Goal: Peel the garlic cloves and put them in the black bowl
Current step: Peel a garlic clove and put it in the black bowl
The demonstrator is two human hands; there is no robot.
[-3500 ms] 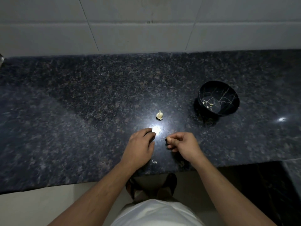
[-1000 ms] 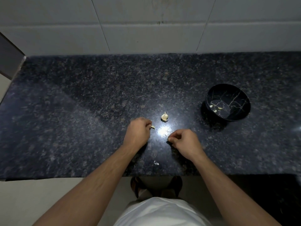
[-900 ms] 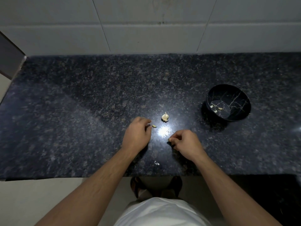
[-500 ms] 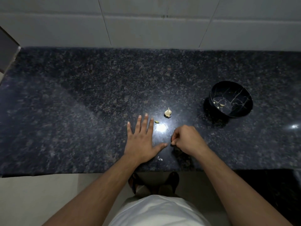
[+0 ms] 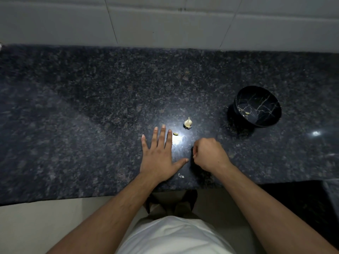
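Note:
My left hand (image 5: 158, 155) lies flat on the dark granite counter (image 5: 88, 110), fingers straight and spread. A small garlic piece (image 5: 175, 134) lies just off its fingertips, apart from them. A pale part of a garlic bulb (image 5: 187, 123) stands a little further back. To the right, my right hand (image 5: 209, 154) rests on the counter with fingers curled tight round a garlic clove, which is almost wholly hidden. The black bowl (image 5: 264, 104) with gold veins stands at the far right, with a peeled clove (image 5: 247, 113) inside.
A white scrap of peel (image 5: 181, 176) lies near the counter's front edge, between my wrists. A white tiled wall (image 5: 165, 24) runs behind the counter. A bright light reflection sits on the granite beside my left fingers.
My left hand has uncurled and now lies flat on the counter; the small garlic piece it pinched lies loose beside its fingertips. My right hand stays curled in place.

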